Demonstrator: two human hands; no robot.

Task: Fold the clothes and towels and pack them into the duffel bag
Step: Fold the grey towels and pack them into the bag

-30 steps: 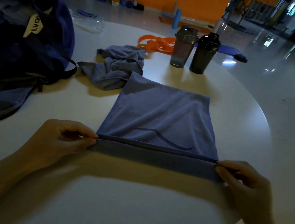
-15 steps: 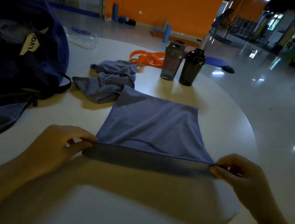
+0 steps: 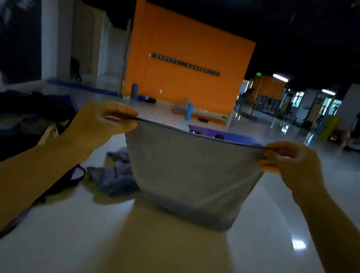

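A grey-blue towel (image 3: 188,176) hangs upright in front of me, its top edge stretched level and its lower end resting on the white round table (image 3: 153,252). My left hand (image 3: 102,120) pinches the top left corner. My right hand (image 3: 289,163) pinches the top right corner. A second, crumpled grey-blue cloth (image 3: 114,177) lies on the table just left of the hanging towel. The dark blue duffel bag (image 3: 15,121) sits at the left, partly behind my left forearm. The raised towel hides what stands behind it on the table.
The bag's strap (image 3: 70,177) trails onto the table near the crumpled cloth. A purple mat (image 3: 222,134) shows just over the towel's top edge. Beyond are a glossy gym floor, an orange wall (image 3: 186,65) and a person (image 3: 358,127) far right.
Both hands have lifted the towel's near edge from the table up to chest height, so the towel now hangs upright. The view has tilted up toward the room.
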